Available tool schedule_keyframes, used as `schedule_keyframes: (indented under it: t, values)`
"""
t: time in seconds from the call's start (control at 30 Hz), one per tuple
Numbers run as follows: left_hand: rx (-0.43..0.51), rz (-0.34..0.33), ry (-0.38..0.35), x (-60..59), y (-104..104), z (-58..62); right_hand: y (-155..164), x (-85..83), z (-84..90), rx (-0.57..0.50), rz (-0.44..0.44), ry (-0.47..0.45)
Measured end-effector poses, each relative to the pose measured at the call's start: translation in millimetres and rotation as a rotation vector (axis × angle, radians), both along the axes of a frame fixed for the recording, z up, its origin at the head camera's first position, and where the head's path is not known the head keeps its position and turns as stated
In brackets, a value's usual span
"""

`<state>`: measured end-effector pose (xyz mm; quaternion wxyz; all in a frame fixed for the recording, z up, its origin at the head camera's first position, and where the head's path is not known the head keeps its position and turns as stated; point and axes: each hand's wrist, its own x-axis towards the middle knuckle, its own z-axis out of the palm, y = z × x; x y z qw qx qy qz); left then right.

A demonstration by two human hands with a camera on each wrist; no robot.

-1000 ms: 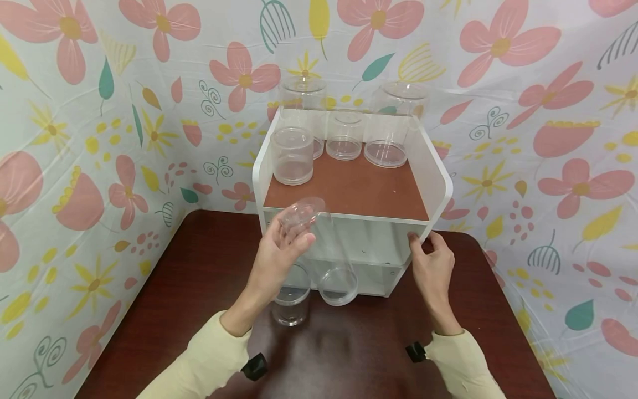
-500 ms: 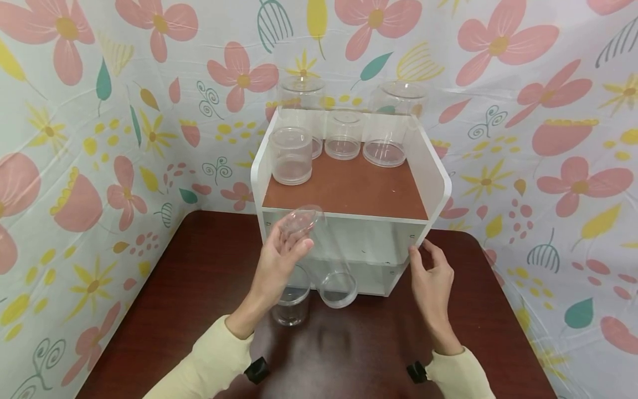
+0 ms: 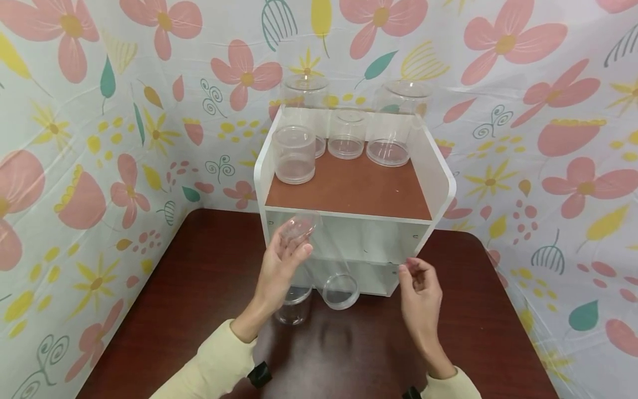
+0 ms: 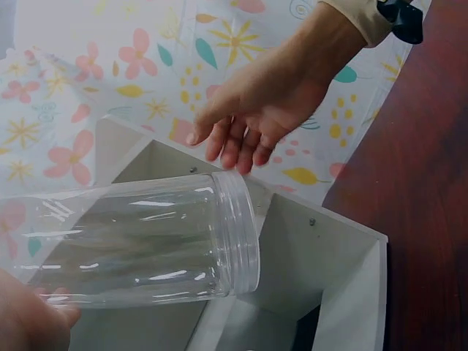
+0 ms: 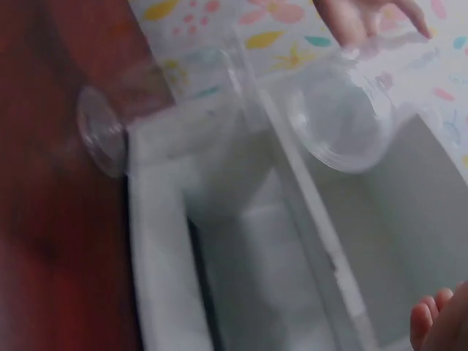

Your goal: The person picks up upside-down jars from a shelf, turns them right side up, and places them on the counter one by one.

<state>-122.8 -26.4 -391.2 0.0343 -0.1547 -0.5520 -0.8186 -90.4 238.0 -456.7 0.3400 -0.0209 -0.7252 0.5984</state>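
Note:
A tall clear plastic jar (image 3: 340, 293) is tilted in front of the white shelf unit (image 3: 324, 238), its wide ringed end low and to the right. My left hand (image 3: 279, 271) grips its upper end; in the left wrist view the jar (image 4: 146, 245) looks see-through, with nothing visible inside. Just off the shelf's right side panel hovers my right hand (image 3: 421, 305), fingers loosely bent and holding nothing. The left wrist view also shows this right hand (image 4: 270, 102) near the jar's ringed end, apparently apart from it. A shorter clear jar (image 3: 292, 314) stands on the table, partly hidden behind my left hand.
Several clear jars stand on the shelf's brown top board, among them a front-left jar (image 3: 295, 166), a middle jar (image 3: 346, 145) and a right jar (image 3: 387, 149). Two compartments open below. The dark red table (image 3: 209, 310) meets flower-patterned cloth walls (image 3: 149, 138).
My right hand has come off the shelf's right side panel and moved down and slightly left. My left hand has lowered the upper end of the jar a little.

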Motion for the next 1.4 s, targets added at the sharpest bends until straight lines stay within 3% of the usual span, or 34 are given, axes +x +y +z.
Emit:
schedule_keyframes:
  t: [0.33, 0.5, 0.6, 0.93, 1.27, 1.4]
  values:
    - [0.055, 0.003, 0.014, 1.5, 3.4, -6.5, -19.6, 10.4, -33.2, 0.097, 0.465, -0.014]
    - [0.087, 0.012, 0.016, 2.8, 5.7, -10.7, -25.0, 12.8, -44.8, 0.114, 0.604, -0.049]
    - [0.109, 0.018, 0.027, 3.6, 7.2, -12.8, -26.9, 13.9, -48.5, 0.071, 0.674, -0.096]
    - [0.167, 0.02, 0.042, 7.6, 10.7, -18.1, -35.3, 16.6, -52.0, 0.003, 0.745, -0.184]
    - [0.172, 0.018, 0.02, 9.7, 13.1, -24.0, -42.3, 18.5, -48.3, -0.044, 0.684, -0.206]
    - [0.145, 0.014, 0.009, 10.0, 11.5, -26.3, -40.4, 19.2, -49.9, -0.048, 0.686, -0.17]
